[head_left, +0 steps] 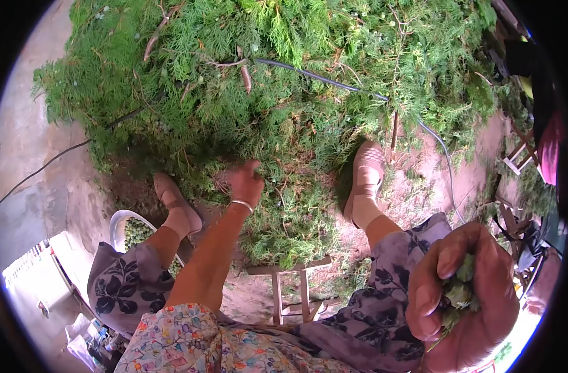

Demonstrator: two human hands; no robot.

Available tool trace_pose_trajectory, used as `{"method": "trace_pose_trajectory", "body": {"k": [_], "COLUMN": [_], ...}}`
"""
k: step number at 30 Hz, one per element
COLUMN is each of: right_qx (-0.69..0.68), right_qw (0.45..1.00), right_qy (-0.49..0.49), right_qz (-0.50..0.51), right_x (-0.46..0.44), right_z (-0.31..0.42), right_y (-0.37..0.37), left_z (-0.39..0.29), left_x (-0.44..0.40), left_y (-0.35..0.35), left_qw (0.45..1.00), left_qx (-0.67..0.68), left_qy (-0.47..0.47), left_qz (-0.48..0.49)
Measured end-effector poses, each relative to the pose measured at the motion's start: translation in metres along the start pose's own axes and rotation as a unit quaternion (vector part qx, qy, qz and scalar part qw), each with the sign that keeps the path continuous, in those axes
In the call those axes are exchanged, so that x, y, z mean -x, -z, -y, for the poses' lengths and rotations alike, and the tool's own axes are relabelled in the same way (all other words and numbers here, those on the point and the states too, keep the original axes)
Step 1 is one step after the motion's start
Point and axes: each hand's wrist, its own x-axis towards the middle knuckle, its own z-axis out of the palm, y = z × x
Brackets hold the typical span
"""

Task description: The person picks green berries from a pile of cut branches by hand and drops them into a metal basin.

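Note:
My right hand [495, 304] is close to the camera at the lower right, its fingers curled around a bunch of small green cones [461, 292] with a bit of greenery. My left hand [246, 185], with a light bracelet [242, 203] at the wrist, reaches down between my feet at the near edge of a heap of green conifer branches [277, 118]. One digit of it sticks out; the other fingers are largely hidden, so I cannot tell whether they grip a sprig. Beside my left leg, a metal bowl [115, 225] holds many small green cones [136, 232], partly covered by the leg.
A dark cable [333, 82] runs across the heap and down its right side. A small wooden stool [290, 270] stands between my legs. My shoes [366, 174] rest at the heap's edge. Frames and mixed items [520, 233] lie at the right; bags [88, 342] at lower left.

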Motion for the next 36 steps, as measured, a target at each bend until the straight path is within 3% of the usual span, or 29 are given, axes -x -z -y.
{"method": "trace_pose_trajectory", "body": {"k": [3, 4, 6, 8, 11, 13, 14, 15, 16, 17, 22, 24, 25, 28, 30, 32, 34, 36], "right_qx": [-0.018, -0.021, -0.026, 0.042, 0.126, 0.103, 0.079, 0.077, 0.104, 0.13, 0.166, 0.184, 0.153, 0.089, 0.059, 0.15, 0.125, 0.1], "right_qw": [0.999, 0.999, 0.998, 0.995, 0.987, 0.991, 0.995, 0.995, 0.992, 0.988, 0.982, 0.979, 0.984, 0.992, 0.993, 0.987, 0.991, 0.994], "right_qy": [0.005, 0.007, 0.012, 0.035, 0.081, 0.074, 0.067, 0.066, 0.07, 0.073, 0.079, 0.085, 0.09, 0.083, 0.073, 0.03, 0.036, 0.044], "right_qz": [0.033, 0.043, 0.051, 0.077, 0.055, 0.032, 0.009, 0.009, 0.027, 0.045, 0.026, 0.031, 0.013, -0.04, -0.075, -0.053, -0.041, -0.026], "right_x": [0.001, 0.001, 0.0, -0.003, -0.003, -0.002, -0.001, 0.0, 0.0, -0.001, -0.001, -0.002, -0.002, 0.003, 0.002, 0.0, -0.002, -0.002], "right_z": [-0.007, -0.009, -0.01, -0.007, -0.01, -0.012, -0.013, -0.012, -0.01, -0.009, -0.009, -0.012, -0.017, -0.028, -0.025, -0.013, -0.016, -0.018], "right_y": [0.014, 0.018, 0.02, 0.014, 0.006, 0.002, 0.001, 0.002, 0.004, 0.004, -0.01, -0.01, -0.007, -0.001, -0.003, -0.009, -0.007, -0.007], "left_z": [-0.01, -0.013, -0.018, -0.022, -0.016, 0.005, 0.01, 0.006, 0.0, -0.012, 0.006, 0.022, -0.003, -0.016, -0.013, -0.022, -0.005, 0.008], "left_x": [0.01, 0.012, 0.014, 0.011, 0.005, -0.001, 0.0, 0.0, 0.002, 0.006, 0.053, 0.072, 0.072, 0.084, 0.084, 0.08, 0.077, 0.069], "left_y": [-0.014, -0.019, -0.026, -0.025, -0.025, -0.017, -0.01, 0.005, 0.018, 0.031, 0.022, 0.0, 0.008, -0.008, -0.021, -0.026, -0.029, -0.028], "left_qw": [0.982, 0.982, 0.954, 0.942, 0.903, 0.958, 0.958, 0.954, 0.883, 0.868, 0.943, 0.973, 0.989, 0.99, 0.987, 0.966, 0.978, 0.956], "left_qx": [-0.087, -0.084, -0.212, -0.221, -0.313, -0.117, -0.118, 0.09, 0.292, 0.332, 0.172, 0.114, 0.041, -0.031, -0.037, -0.153, -0.102, 0.029], "left_qy": [-0.032, -0.032, -0.004, 0.001, -0.074, 0.066, 0.065, 0.216, 0.351, 0.366, 0.271, 0.185, 0.109, 0.045, 0.037, 0.07, 0.039, 0.137], "left_qz": [0.165, 0.167, 0.213, 0.253, 0.285, 0.252, 0.253, 0.188, 0.108, 0.06, 0.09, 0.076, 0.096, 0.127, 0.152, 0.197, 0.176, 0.259]}}
